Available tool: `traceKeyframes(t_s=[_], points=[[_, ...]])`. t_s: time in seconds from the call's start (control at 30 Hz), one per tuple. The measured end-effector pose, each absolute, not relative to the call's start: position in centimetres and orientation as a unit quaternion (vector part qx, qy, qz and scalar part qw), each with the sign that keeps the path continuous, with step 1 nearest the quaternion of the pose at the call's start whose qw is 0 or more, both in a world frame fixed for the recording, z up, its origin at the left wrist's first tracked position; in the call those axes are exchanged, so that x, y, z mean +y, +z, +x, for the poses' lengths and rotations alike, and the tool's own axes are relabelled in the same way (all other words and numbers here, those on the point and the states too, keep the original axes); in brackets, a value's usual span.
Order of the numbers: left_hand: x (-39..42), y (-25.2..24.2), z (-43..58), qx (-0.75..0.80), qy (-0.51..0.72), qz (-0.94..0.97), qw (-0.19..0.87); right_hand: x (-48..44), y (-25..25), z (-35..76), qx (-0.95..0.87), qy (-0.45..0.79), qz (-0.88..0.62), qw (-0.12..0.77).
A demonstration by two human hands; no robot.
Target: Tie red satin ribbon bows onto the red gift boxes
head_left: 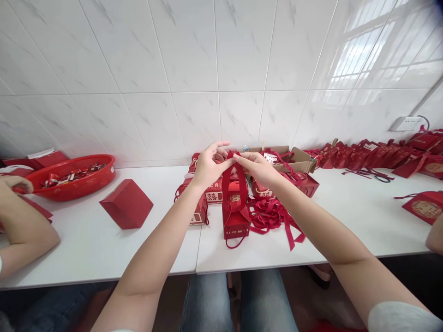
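Head view: left hand point(209, 167) and right hand point(256, 168) meet in the middle, above the desk point(86, 249). Fingers of both pinch the top of a red ribbon point(225, 186), tips close together. Ribbon's two strips run down to a small red box point(236, 227), upright near the desk's front edge, gold characters on its front, a thin cord point(236, 245) looping out at the base. Box stands right of the desk seam, between the two forearms.

Just right of it, a tangled ribbon pile point(268, 214), one end trailing forward. Behind the hands, more red boxes, partly hidden, one with a white double-happiness print point(214, 195). Behind right hand, an open brown carton point(302, 160) with red stuff inside, contents unclear.

Left side: plain red box point(126, 204), tilted look, well apart from the hands; past it a red basin point(74, 192) with wrapped sweets point(74, 175). Co-worker's arm point(27, 230) rests on the desk at far left, that hand at the basin edge.

Right side: row of red boxes point(360, 156) along the wall, scissors point(383, 177) in front, power strip point(407, 123) above. Another co-worker's elbow point(436, 236) at the right edge, near a red box with a round gold design point(427, 207)
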State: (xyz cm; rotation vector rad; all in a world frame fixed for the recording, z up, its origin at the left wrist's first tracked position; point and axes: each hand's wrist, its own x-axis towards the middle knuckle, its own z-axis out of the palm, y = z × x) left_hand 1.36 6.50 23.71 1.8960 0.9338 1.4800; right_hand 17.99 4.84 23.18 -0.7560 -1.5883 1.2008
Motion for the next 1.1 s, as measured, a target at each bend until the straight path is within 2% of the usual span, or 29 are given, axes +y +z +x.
traceKeyframes(t_s=[0.1,0.17,0.27,0.33,0.43,0.6,0.7,0.87,1.1], points=[[6.5,23.0,1.4,0.36,0.556,0.69,0.292,5.2,22.6,17.7,-0.565,0.609,-0.285,0.478],[6.4,22.7,1.4,0.344,0.556,0.677,0.338,5.5,22.3,17.5,-0.521,0.665,-0.267,0.464],[6.1,22.2,1.0,0.317,0.493,0.67,0.456,5.8,22.0,17.6,-0.523,0.657,-0.261,0.477],[6.1,21.9,0.6,0.31,0.416,0.683,0.514,5.9,21.7,17.8,-0.582,0.584,-0.275,0.494],[6.2,21.2,-0.1,0.309,0.337,0.712,0.533,5.8,21.4,18.6,-0.726,0.38,-0.301,0.488],[6.3,20.0,-0.8,0.322,0.354,0.646,0.595,5.7,20.6,20.2,-0.899,-0.017,-0.23,0.372],[6.3,19.3,-1.0,0.293,0.39,0.565,0.665,5.7,19.9,20.6,-0.913,-0.17,-0.205,0.308],[6.3,18.5,-1.4,0.279,0.401,0.514,0.705,5.7,18.7,20.4,-0.901,-0.284,-0.197,0.263],[6.1,17.1,-1.1,0.321,0.409,0.64,0.565,6.3,17.4,20.0,-0.897,-0.278,-0.227,0.258]])
